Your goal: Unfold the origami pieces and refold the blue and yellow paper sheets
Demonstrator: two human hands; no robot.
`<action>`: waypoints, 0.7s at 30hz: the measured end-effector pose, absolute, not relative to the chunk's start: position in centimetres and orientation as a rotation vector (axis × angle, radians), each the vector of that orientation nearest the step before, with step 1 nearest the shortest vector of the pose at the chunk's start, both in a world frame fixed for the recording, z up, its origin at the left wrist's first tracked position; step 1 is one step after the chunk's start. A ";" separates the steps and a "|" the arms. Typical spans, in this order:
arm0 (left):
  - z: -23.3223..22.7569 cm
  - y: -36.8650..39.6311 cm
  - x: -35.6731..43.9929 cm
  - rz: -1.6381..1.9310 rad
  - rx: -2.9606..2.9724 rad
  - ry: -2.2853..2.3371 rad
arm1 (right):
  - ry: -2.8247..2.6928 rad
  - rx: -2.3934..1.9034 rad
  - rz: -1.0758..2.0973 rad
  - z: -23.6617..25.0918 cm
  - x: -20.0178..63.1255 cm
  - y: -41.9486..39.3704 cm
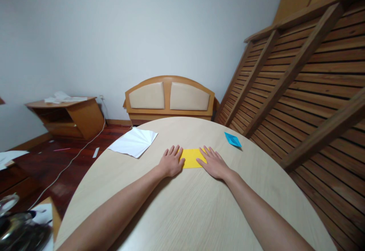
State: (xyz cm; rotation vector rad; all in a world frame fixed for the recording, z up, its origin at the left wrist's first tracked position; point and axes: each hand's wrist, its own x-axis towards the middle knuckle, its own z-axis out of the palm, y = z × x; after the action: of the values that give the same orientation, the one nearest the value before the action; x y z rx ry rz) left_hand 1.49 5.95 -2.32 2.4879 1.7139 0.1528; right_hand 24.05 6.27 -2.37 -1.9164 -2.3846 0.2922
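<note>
Flat yellow folded paper rectangle (191, 158) near middle of round light-wood table (185, 213), a bit twd far edge. Left hand (172, 161) open, flat, pressing paper's left end; right hand (213, 163) open, flat on right end. Small blue folded paper piece (233, 139) nr far right edge, white creased paper sheet (133, 142) at far left edge.

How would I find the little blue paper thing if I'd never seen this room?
Look at the big round wooden table. Two hands press a yellow paper flat near its middle; go past the right hand toward the far right edge. There lies the blue paper, alone: small, folded to a point, unlike the big creased white sheet on the left.
</note>
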 end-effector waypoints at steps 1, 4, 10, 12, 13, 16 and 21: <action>-2.3 6.1 1.1 0.145 2.466 1.755 | -2.363 -1.944 0.292 -2.4 24.3 6.3; -2.1 6.6 0.3 0.172 2.409 1.864 | -2.307 -1.985 0.267 -2.5 24.4 6.4; -1.5 5.9 1.2 0.561 2.591 1.696 | -2.269 -1.943 0.201 -2.9 24.2 6.3; -1.4 5.3 1.9 0.567 2.730 1.379 | -2.276 -1.914 0.189 -3.0 24.4 6.3; -1.4 5.0 2.2 0.515 2.785 1.230 | -2.284 -1.901 0.189 -3.0 24.4 6.2; -1.6 4.7 2.5 0.414 2.797 1.072 | -2.305 -1.868 0.197 -2.9 24.5 6.1; -2.0 5.3 1.9 0.440 2.752 1.208 | -2.307 -1.697 0.083 -2.3 24.5 6.0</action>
State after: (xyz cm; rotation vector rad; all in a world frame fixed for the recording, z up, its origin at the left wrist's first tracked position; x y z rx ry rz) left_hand 1.89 5.30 -1.99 2.7520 1.2080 0.4403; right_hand 24.46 6.04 -2.33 -1.6967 -2.3067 0.0835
